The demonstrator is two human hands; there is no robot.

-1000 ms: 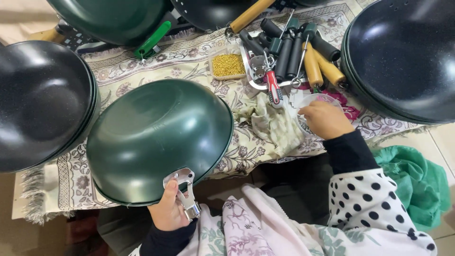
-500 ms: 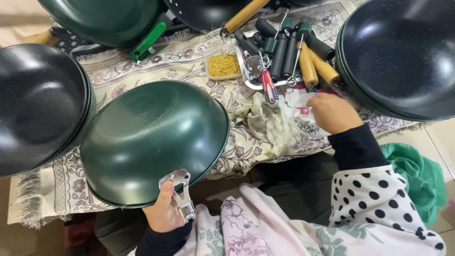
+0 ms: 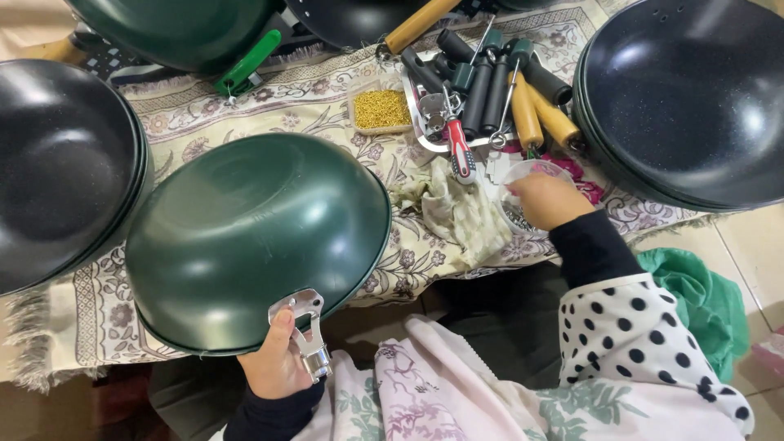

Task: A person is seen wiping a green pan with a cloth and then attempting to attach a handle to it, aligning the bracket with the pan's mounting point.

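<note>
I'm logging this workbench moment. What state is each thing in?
Green pan: upside down, without a handle, metal bracket bare.
Left hand: holding the bracket.
Right hand: reaching into a small clear container.
Yellow-bits tub: open, full.
Black pans: stacked, upright.
Cloth: crumpled.

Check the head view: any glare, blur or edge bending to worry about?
Head view: soft white glare patches on the upturned dark green metal wok and on the black speckled pans; focus sharp across the patterned cloth; right hand slightly soft; left hand crisp; pans at the edges look stretched.
</note>
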